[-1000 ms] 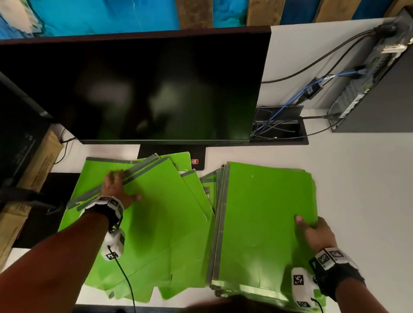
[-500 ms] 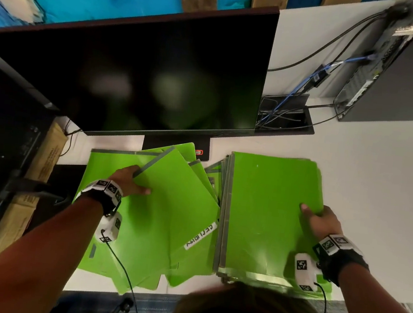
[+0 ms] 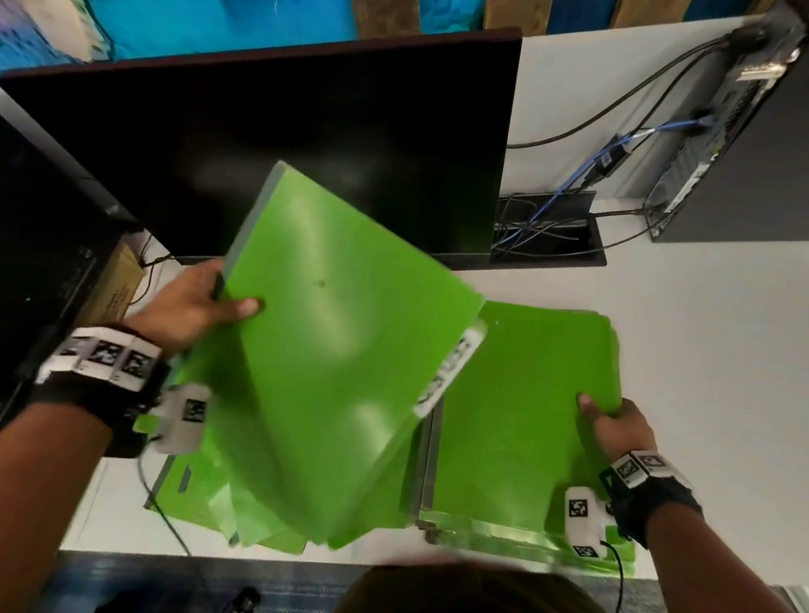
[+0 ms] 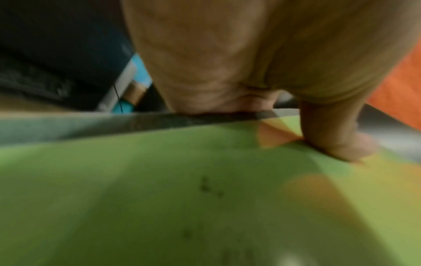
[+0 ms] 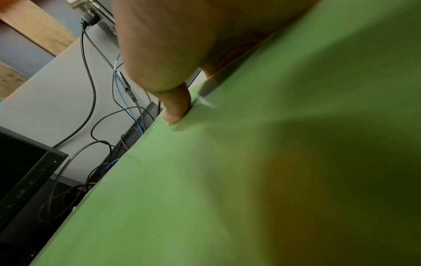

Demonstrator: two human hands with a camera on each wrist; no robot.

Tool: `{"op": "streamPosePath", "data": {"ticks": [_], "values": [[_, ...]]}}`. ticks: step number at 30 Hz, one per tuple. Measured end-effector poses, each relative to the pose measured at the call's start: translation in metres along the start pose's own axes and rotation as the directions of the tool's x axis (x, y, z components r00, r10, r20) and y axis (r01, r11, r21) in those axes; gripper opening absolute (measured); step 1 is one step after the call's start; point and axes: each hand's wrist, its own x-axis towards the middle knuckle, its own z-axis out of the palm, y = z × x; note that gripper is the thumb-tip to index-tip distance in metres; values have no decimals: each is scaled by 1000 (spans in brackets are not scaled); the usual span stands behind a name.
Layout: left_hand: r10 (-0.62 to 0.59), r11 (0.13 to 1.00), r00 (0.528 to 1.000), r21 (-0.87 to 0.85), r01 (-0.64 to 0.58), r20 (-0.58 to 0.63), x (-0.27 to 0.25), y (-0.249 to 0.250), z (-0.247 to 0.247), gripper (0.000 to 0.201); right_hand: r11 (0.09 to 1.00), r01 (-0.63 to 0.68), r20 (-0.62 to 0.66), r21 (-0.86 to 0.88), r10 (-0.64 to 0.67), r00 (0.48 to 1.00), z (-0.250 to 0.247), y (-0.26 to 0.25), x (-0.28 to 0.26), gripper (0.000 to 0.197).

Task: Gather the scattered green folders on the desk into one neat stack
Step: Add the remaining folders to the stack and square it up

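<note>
My left hand [image 3: 216, 301] grips a green folder [image 3: 336, 364] by its grey spine edge, thumb on top, and holds it lifted and tilted above the desk. In the left wrist view the thumb [image 4: 337, 138] presses on the same folder [image 4: 182, 198]. Several loose green folders [image 3: 216, 506] lie fanned out beneath it. On the right lies a squared stack of green folders [image 3: 520, 418]. My right hand [image 3: 614, 425] grips that stack's right edge, thumb on the top folder [image 5: 250, 171].
A large black monitor [image 3: 285, 144] stands behind the folders, a second dark screen [image 3: 12, 265] at the left. A cable box [image 3: 549, 236] with tangled cables and a black computer tower [image 3: 785, 136] sit at the back right. White desk [image 3: 712, 348] lies right of the stack.
My left hand has taken hold of one folder from the loose pile and lifted it up and rightward toward the stack. The right hand stays on the stack's edge.
</note>
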Motion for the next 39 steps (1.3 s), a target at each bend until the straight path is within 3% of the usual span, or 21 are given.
{"op": "streamPosePath", "data": {"ticks": [5,9,13,16,19,23,26,29,33,36,39], "values": [[4,999,1000,-49,-5,-22,21,0,115,37,999,-3,37,54,1,999,-1,1,-2,64],[-143,965,987,209,155,-72,41,-11,187,64,996,4,105,89,-13,994,-7,3,-1,59],[-288,927,949,211,309,-125,44,-14,227,69,992,-18,150,123,-1,989,-9,6,1,74],[-255,940,952,186,285,-167,41,-19,246,67,991,-34,156,132,13,988,-10,3,-2,73],[-259,906,957,312,288,-130,31,-22,263,70,987,-35,170,157,8,985,-12,3,-5,70],[-284,902,954,309,301,-100,23,-25,280,65,990,-10,162,142,-13,987,-9,7,-3,63],[-255,909,965,325,261,-60,22,-24,283,63,994,9,134,107,-23,991,-5,8,0,64],[-194,930,979,307,204,-61,29,-21,265,44,994,-19,110,105,8,994,0,12,8,68],[-88,940,960,297,169,-267,51,-41,216,30,994,-38,80,101,30,996,-1,8,4,62],[-172,836,936,457,304,-308,57,-63,170,56,996,-26,77,85,19,997,-3,6,1,58],[-326,715,931,602,356,-163,53,-92,134,96,997,-10,84,77,4,996,-2,6,2,56]]}}
